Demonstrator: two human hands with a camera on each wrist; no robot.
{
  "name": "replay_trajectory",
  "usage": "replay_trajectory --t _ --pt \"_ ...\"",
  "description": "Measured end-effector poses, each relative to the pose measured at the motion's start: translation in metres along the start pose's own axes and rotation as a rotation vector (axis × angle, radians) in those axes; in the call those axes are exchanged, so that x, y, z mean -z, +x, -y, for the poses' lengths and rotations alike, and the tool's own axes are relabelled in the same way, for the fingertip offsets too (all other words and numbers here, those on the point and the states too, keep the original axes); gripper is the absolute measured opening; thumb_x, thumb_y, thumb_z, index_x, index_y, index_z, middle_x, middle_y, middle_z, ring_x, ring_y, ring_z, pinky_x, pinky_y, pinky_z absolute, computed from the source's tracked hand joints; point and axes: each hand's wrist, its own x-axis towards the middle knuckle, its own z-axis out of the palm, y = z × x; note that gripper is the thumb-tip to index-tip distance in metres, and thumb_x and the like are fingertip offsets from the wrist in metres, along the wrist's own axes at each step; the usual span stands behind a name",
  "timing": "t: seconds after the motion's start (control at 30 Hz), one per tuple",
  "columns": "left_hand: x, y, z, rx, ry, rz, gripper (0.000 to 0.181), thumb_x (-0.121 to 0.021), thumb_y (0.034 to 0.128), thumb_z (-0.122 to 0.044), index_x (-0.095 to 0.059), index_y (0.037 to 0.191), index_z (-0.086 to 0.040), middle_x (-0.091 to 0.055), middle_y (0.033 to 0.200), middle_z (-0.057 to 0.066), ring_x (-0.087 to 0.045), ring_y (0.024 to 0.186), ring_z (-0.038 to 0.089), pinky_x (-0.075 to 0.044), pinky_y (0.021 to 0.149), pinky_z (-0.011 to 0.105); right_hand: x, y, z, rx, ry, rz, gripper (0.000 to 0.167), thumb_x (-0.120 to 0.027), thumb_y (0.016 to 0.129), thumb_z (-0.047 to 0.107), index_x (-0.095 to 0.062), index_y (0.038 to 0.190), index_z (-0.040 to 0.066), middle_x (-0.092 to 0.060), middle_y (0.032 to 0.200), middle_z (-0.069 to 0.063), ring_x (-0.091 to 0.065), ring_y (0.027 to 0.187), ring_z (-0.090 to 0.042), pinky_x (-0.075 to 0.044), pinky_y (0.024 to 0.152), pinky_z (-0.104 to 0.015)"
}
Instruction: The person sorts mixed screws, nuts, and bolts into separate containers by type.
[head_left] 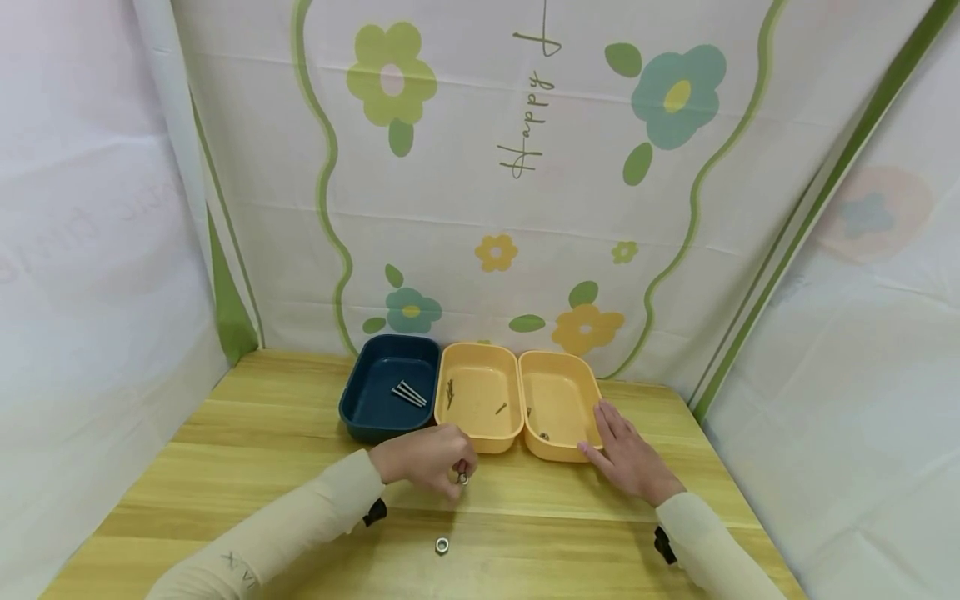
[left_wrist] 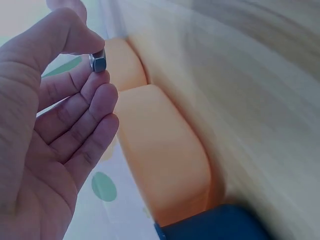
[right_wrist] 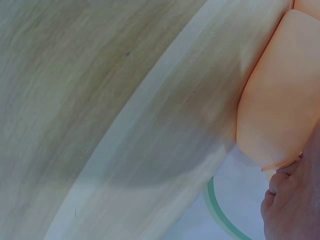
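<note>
My left hand (head_left: 429,460) is over the table in front of the middle yellow bin (head_left: 491,445). Between thumb and fingertip it pinches a small metal hex nut (left_wrist: 99,62). A second hex nut (head_left: 442,546) lies on the table nearer to me. At the right, my right hand (head_left: 632,460) rests on the near right corner of the right yellow bin (head_left: 558,452), fingers laid straight along the side and thumb at the front rim. Small nuts (head_left: 543,436) lie inside that bin. In the right wrist view, this hand is only partly visible.
A dark blue bin (head_left: 351,400) holding several long screws (head_left: 408,394) stands left of the yellow ones, all in a row. Small screws (head_left: 450,393) lie in the middle bin. Behind the wooden table (head_left: 285,467) hangs a flower-print curtain (head_left: 450,183).
</note>
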Motion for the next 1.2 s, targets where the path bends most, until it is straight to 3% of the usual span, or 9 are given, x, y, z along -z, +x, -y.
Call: replay_trajectory --t 0.4,0.6,1.2 --pt "0.016 0.019 0.004 -0.075 0.088 -0.091 0.01 -0.083 0.0827 -0.015 -0.075 0.089 -0.016 -0.067 0.081 -0.007 -0.052 0.072 -0.001 -0.043 0.066 0.008 0.0 0.001 0.0 0.003 0.0 -0.009 0.086 -0.046 0.11 0.053 -0.02 0.164 -0.009 -0.018 0.174 -0.028 -0.02 0.161 -0.045 -0.023 0.128 -0.062" --pt "0.023 0.036 0.008 -0.06 0.074 -0.115 0.01 -0.082 0.0831 -0.015 -0.074 0.09 -0.017 -0.071 0.084 -0.002 -0.052 0.074 0.001 -0.044 0.068 0.008 -0.001 0.001 -0.001 0.004 0.001 -0.012 0.086 -0.046 0.11 0.053 -0.02 0.164 -0.009 -0.018 0.174 -0.028 -0.02 0.161 -0.045 -0.023 0.128 -0.062" --pt "0.03 0.089 0.013 -0.024 0.079 -0.209 0.009 -0.079 0.0849 -0.014 -0.07 0.084 -0.015 -0.058 0.075 -0.004 -0.044 0.068 0.003 -0.034 0.064 0.012 -0.003 0.001 -0.003 0.005 -0.016 -0.014 0.086 -0.046 0.11 0.053 -0.02 0.164 -0.008 -0.018 0.174 -0.027 -0.021 0.161 -0.044 -0.025 0.128 -0.062"
